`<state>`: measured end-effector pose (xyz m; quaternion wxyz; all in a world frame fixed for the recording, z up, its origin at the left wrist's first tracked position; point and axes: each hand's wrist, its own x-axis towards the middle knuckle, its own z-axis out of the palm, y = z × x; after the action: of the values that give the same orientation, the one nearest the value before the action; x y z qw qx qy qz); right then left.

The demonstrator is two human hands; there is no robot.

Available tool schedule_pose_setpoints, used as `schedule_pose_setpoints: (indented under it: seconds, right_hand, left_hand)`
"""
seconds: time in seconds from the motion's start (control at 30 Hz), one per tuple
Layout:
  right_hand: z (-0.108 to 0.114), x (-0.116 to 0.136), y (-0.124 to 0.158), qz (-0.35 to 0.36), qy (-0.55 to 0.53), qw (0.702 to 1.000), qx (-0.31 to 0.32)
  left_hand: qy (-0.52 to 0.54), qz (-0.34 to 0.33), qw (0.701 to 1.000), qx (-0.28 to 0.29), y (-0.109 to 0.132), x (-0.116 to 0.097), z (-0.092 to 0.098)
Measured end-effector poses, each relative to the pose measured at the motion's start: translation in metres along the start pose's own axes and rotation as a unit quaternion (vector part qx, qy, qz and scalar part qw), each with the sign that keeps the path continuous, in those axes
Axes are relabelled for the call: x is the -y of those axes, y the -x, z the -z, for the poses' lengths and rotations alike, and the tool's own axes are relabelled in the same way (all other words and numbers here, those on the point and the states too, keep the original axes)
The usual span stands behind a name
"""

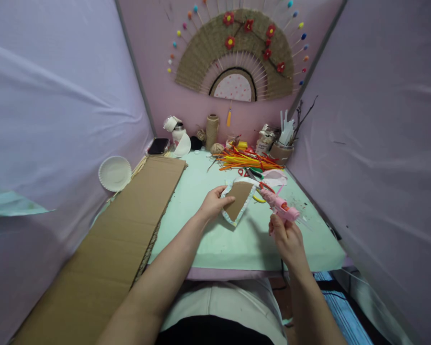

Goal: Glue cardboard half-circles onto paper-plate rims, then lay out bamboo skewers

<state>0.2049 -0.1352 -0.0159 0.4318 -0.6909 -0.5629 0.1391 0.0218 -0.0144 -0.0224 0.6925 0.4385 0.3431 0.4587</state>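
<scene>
My left hand (215,202) grips a fan-shaped piece of cardboard (240,199) by its left edge, thumb on the brown face. Light patterned fabric is folded over the rim of the piece. In my right hand (285,235) is a pink hot glue gun (279,205), its nozzle pointing up and left at the upper right corner of the cardboard. Whether the tip touches the fabric I cannot tell. Just behind the piece lie red-handled scissors (241,172) and a pale pink fabric scrap (275,178).
A long cardboard sheet (140,215) covers the table's left side, near a white paper plate (115,173). Orange and yellow strips (251,159), a twine spool (212,132), a phone (158,146) and a pot of glue sticks (282,152) stand or lie at the back. A decorated fan (237,52) hangs on the wall.
</scene>
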Motion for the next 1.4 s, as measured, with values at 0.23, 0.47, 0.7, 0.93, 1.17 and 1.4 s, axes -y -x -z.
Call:
schedule_pose_setpoints:
  seconds: [0.23, 0.47, 0.7, 0.93, 1.17, 1.4]
  right_hand:
    - [0.000, -0.001, 0.001, 0.014, 0.019, 1.000, 0.008]
    - [0.012, -0.035, -0.016, -0.011, 0.137, 0.990, -0.044]
    - [0.032, -0.077, -0.031, -0.119, 0.437, 0.890, -0.049]
    - [0.039, -0.066, -0.039, -0.102, 0.334, 0.935, -0.066]
    - [0.022, -0.014, -0.081, -0.050, -0.155, 0.962, 0.219]
    - [0.009, 0.023, -0.096, 0.002, -0.128, 0.909, 0.396]
  left_hand:
    - [-0.003, -0.015, 1.000, 0.001, 0.000, 0.002, 0.001]
    - [0.037, 0.005, 0.999, 0.008, 0.001, -0.002, 0.001]
    - [0.102, 0.049, 0.993, 0.039, 0.004, -0.008, 0.002]
    - [0.102, 0.079, 0.988, 0.089, 0.006, -0.010, 0.004]
    - [0.010, 0.136, 0.960, 0.246, 0.013, -0.007, 0.008]
    - [-0.104, 0.104, 0.942, 0.301, 0.011, -0.008, 0.011]
